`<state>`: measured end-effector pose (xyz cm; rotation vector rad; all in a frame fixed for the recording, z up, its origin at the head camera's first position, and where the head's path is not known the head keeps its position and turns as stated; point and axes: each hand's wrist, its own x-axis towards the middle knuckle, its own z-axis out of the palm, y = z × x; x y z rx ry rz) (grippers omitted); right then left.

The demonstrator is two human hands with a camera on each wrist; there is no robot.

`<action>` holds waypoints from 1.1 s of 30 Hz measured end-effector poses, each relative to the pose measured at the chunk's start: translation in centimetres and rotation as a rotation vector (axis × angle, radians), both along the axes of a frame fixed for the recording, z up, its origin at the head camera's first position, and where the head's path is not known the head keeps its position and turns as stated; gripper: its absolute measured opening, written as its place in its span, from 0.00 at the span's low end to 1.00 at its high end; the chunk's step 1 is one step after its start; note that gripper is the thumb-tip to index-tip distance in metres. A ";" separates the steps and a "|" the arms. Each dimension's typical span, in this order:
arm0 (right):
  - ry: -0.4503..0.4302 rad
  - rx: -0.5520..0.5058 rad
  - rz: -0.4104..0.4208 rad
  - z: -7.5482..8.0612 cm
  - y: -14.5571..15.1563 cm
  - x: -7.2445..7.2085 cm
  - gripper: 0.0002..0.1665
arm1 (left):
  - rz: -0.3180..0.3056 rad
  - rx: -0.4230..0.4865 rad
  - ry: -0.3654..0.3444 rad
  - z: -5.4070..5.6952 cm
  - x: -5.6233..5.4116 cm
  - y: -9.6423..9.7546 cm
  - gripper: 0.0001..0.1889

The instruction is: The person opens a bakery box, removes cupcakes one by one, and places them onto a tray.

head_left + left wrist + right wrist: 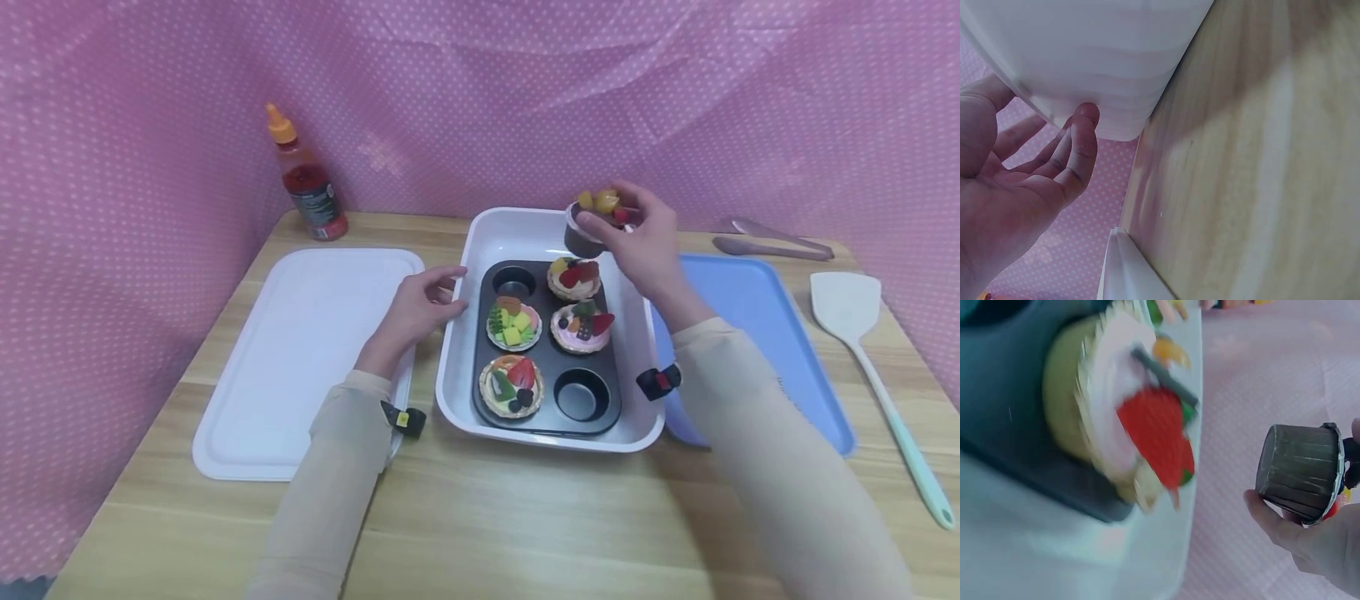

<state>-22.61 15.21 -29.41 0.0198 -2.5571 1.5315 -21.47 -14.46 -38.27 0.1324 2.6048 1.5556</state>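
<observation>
Resting on the wooden desk (525,517), the white basin (454,392) is shown in the head view with one dark muffin pan (547,367) set inside it. Four fruit-topped tarts (581,327) are seated in the pan: two toward the basin's right side, two toward its left. One fruit-topped cupcake (583,242), dark cup, is held raised at the basin's back right by the right hand (637,237), whose grip is clamped on the cup near its top. The left hand (420,308) is placed at the basin's left rim, its grip relaxed, thumb and forefinger apart. Left of the basin: one white tray (322,358). Behind the basin, to the left: one sauce bottle (311,200), orange cap, upright. Right of the basin: one blue tray (765,333), partly covered from sight by the right sleeve (780,467). Farther right of the basin: one spatula (847,308), white blade, pale green handle; also one pair of tongs (772,248), toward the back. Behind the basin: pink dotted cloth (480,108).

In the left-wrist view, the basin's outer wall is shown close, touched by one fingertip; other digits are partly hidden at the rim.

In the right-wrist view, the cupcake's pleated cup is held apart from the pan; one strawberry-topped tart is blurred.
</observation>
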 end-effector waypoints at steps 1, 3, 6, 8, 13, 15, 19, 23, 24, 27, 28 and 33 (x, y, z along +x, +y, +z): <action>0.000 0.003 -0.007 0.3 0.2 0.0 0.43 | -0.001 0.000 -0.002 0.0 0.0 0.0 0.29; 0.001 0.013 -0.018 0.7 0.7 0.1 0.44 | -0.002 -0.001 -0.008 0.0 0.0 -0.1 0.29; -0.001 0.022 -0.037 1.2 1.8 0.1 0.44 | -0.001 0.001 -0.016 0.0 0.0 0.0 0.29; -0.006 0.024 -0.057 1.3 2.6 0.0 0.44 | -0.001 0.002 -0.021 0.1 0.0 0.0 0.29; -0.026 0.015 -0.105 1.3 4.7 -0.4 0.44 | -0.001 -0.001 -0.030 0.1 0.0 0.0 0.29; -0.030 0.004 -0.112 1.0 5.6 -0.6 0.43 | 0.001 0.000 -0.032 0.1 0.0 0.0 0.29; -0.050 -0.009 -0.130 0.3 7.0 -1.1 0.44 | 0.006 -0.002 -0.036 0.2 0.0 0.0 0.29; -0.099 -0.045 -0.143 -0.7 8.1 -1.7 0.46 | 0.007 -0.002 -0.039 0.1 -0.1 -0.2 0.29; -0.113 -0.056 -0.144 -1.1 8.4 -1.8 0.46 | 0.006 -0.002 -0.038 0.1 -0.1 -0.2 0.29; -0.160 -0.091 -0.155 -2.1 9.1 -2.2 0.47 | -0.002 0.002 -0.031 -0.1 -0.2 -0.3 0.29; -0.172 -0.095 -0.162 -2.4 9.4 -2.2 0.48 | -0.004 0.003 -0.031 -0.1 -0.2 -0.3 0.29; -0.190 -0.074 -0.202 -4.2 10.3 -2.7 0.48 | -0.004 0.004 -0.031 -0.2 -0.3 -0.2 0.29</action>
